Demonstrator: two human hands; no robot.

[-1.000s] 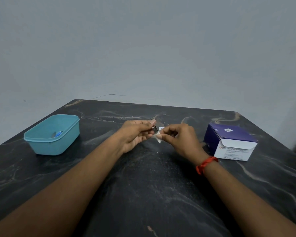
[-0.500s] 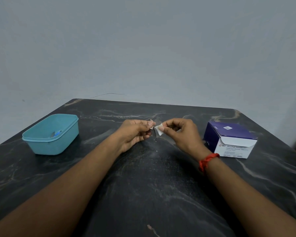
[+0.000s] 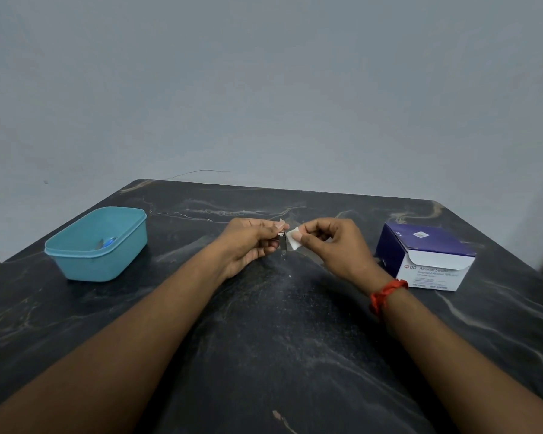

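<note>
The left hand [image 3: 251, 245] pinches a metal tool [image 3: 282, 244] in its curled fingers above the counter [image 3: 279, 339]; the right hand [image 3: 336, 249] pinches a swab [image 3: 294, 242] just beside it. With only 2 fingertip grips, a hard wipe could twist the tool loose between the hands.

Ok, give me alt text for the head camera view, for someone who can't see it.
Over a dark table, the left hand holds a small metal tool while the right hand pinches a white swab beside it. A teal tub sits left, a swab box right.
</note>
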